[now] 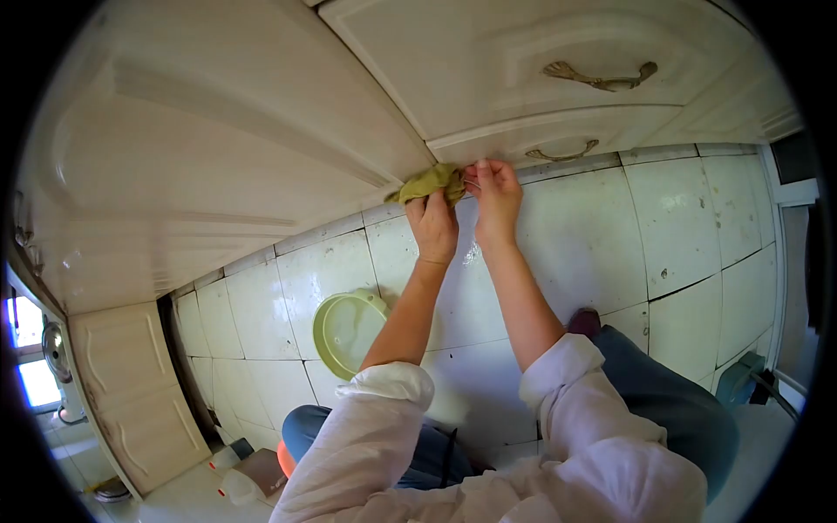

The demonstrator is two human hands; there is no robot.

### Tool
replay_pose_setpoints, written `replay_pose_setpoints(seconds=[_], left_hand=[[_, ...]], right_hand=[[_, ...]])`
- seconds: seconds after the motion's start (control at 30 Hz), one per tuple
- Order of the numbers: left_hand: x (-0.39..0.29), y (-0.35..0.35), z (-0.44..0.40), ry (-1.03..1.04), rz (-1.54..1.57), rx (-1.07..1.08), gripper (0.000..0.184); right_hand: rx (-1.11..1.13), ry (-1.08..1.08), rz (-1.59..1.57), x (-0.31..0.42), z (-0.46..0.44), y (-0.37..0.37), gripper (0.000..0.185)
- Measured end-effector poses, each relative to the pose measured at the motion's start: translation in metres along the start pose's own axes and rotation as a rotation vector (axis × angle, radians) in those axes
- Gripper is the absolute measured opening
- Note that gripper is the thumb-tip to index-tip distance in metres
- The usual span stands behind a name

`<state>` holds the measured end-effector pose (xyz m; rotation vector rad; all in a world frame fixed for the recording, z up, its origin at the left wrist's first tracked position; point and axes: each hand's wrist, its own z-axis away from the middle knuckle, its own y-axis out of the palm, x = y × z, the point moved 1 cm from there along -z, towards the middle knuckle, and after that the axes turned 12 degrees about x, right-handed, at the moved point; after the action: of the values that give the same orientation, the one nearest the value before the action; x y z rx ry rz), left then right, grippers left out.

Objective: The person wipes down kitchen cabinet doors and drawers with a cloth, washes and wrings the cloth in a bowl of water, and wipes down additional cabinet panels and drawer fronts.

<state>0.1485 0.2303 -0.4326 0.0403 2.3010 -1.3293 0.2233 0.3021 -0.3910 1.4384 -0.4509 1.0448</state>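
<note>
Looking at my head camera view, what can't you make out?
All in the head view:
- Whether the right hand pinches anything: too small, fingers in the way.
- Left fingertips: hidden by the green cloth.
- Part of the basin: behind the left forearm.
- The orange thing: mostly covered by leg and sleeve.

Floor (684,322): pale tile, dark joints, scattered specks. Far cabinet (135,383): cream, panelled doors. Two containers (240,488): red-capped, on the floor near that cabinet. Orange item (285,458): mostly hidden, beside them. Window (37,383): bright. Teal box (739,379): opposite side, dark cord, near white door frame (779,261).
</note>
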Motion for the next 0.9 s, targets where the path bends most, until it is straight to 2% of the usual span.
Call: replay_pose_setpoints(seconds=[0.03, 0.13, 0.2, 0.27, 0.3, 0.33, 0.37, 0.4, 0.43, 0.5, 0.53, 0.6, 0.63, 0.73, 0.8, 0.83, 0.9], left_hand=[[0.001, 0.006, 0.006, -0.115, 0.072, 0.116, 0.049], [-0.002, 0.011, 0.007, -0.101, 0.118, 0.061, 0.048], [-0.001, 0.008, 0.010, -0.134, 0.182, 0.058, 0.045], [0.007, 0.015, 0.010, -0.393, 0.599, 0.236, 0.044], [0.014, 0.019, 0.015, -0.393, 0.598, 0.233, 0.044], [0.020, 0.023, 0.021, -0.216, 0.362, 0.217, 0.043], [0.026, 0.027, 0.028, -0.041, 0.127, 0.199, 0.041], [0.021, 0.021, 0.026, 0.034, 0.056, 0.191, 0.039], [0.021, 0.017, 0.021, 0.035, 0.055, 0.191, 0.039], [0.019, 0.010, 0.009, 0.069, 0.007, 0.295, 0.036], [0.015, 0.006, 0.009, 0.064, 0.006, 0.299, 0.036], [0.011, -0.001, 0.011, -0.026, 0.206, 0.336, 0.039], [0.013, -0.001, 0.013, -0.027, 0.201, 0.339, 0.039], [0.015, 0.000, 0.017, 0.019, 0.321, 0.277, 0.045], [0.016, 0.001, 0.016, -0.048, 0.610, 0.261, 0.046], [0.010, -0.007, 0.012, -0.049, 0.611, 0.263, 0.046], [-0.003, -0.025, 0.004, -0.182, 0.578, 0.304, 0.043]], right_hand=[[-0.003, 0.000, 0.001, -0.003, 0.001, 0.000, 0.012], [0.003, -0.049, 0.024, -0.022, 0.001, -0.006, 0.013], [0.004, -0.050, 0.293, -0.048, 0.004, -0.013, 0.021], [-0.021, 0.024, 0.278, -0.067, 0.017, -0.006, 0.025], [-0.048, 0.094, 0.264, -0.078, 0.021, -0.005, 0.029], [-0.048, 0.235, 0.120, -0.087, 0.020, -0.006, 0.032], [-0.046, 0.234, 0.120, -0.092, 0.017, -0.010, 0.032], [-0.032, 0.349, -0.039, -0.095, 0.013, -0.012, 0.032], [-0.020, 0.463, -0.200, -0.098, 0.010, -0.013, 0.032], [-0.004, 0.465, -0.183, -0.099, 0.000, -0.015, 0.032], [0.009, 0.470, -0.165, -0.099, -0.001, -0.015, 0.032], [-0.045, 0.444, -0.232, -0.096, 0.000, -0.016, 0.030], [-0.097, 0.417, -0.297, -0.093, 0.001, -0.014, 0.029], [-0.059, 0.352, -0.471, -0.086, 0.005, -0.012, 0.030], [-0.060, 0.373, -0.571, -0.075, 0.010, -0.006, 0.029], [-0.062, 0.392, -0.669, -0.067, 0.014, -0.003, 0.029], [-0.073, 0.407, -0.710, -0.054, 0.019, 0.002, 0.031]])
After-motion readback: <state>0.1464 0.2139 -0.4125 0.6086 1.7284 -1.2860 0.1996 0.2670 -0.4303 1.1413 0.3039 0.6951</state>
